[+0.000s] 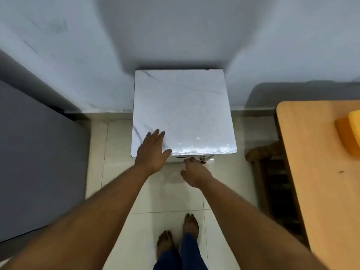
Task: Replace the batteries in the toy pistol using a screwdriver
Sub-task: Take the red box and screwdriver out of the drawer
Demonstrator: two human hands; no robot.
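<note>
Nothing of the task looks done: no pistol, batteries or screwdriver shows anywhere, so finding them, unscrewing, swapping and closing all seem left. One white table (185,106) stands against the wall, one wooden table (311,172) at right carries one yellow thing (348,131). Two hands: the left hand (152,151) lies flat, fingers straight, on the white top's near corner; the right hand (194,172) reaches under its front edge, its grip hidden.
</note>
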